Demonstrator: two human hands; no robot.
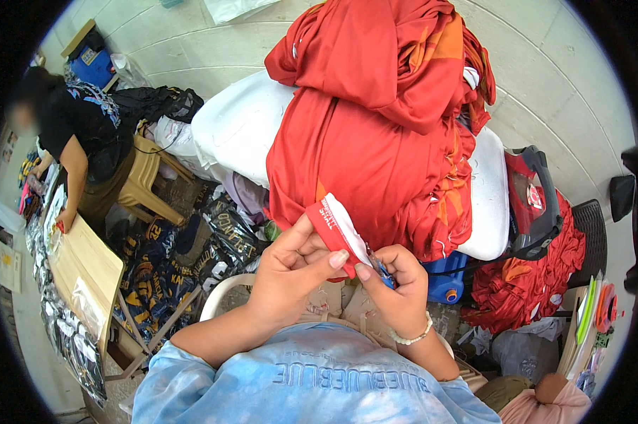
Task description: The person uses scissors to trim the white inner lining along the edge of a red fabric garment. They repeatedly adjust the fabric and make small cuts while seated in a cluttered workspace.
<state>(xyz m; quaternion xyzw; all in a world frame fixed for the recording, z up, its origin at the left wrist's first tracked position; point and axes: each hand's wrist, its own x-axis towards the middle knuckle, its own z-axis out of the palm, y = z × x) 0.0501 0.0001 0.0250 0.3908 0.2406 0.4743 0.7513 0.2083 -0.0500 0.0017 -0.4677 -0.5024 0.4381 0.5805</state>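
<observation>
In front of my chest, a small red-and-white fabric piece point(338, 227) with white lettering on its red band is stretched between my hands. My left hand point(290, 265) is closed on it, thumb along the lower edge and fingers behind. My right hand point(398, 288) is closed at the piece's right end, around what look like small blue-handled thread snips point(384, 274), mostly covered by the fingers. Just beyond, a big heap of red and orange cloth point(375, 162) lies over a white table point(237, 127).
At far left, a person point(79, 148) in a dark top reaches over a wooden board point(86, 265) beside a yellow plastic stool point(149, 184). Dark printed garments point(163, 261) lie at left. More red cloth point(520, 283) hangs at right, near a blue container point(446, 283). Someone's pink sleeve point(555, 410) shows lower right.
</observation>
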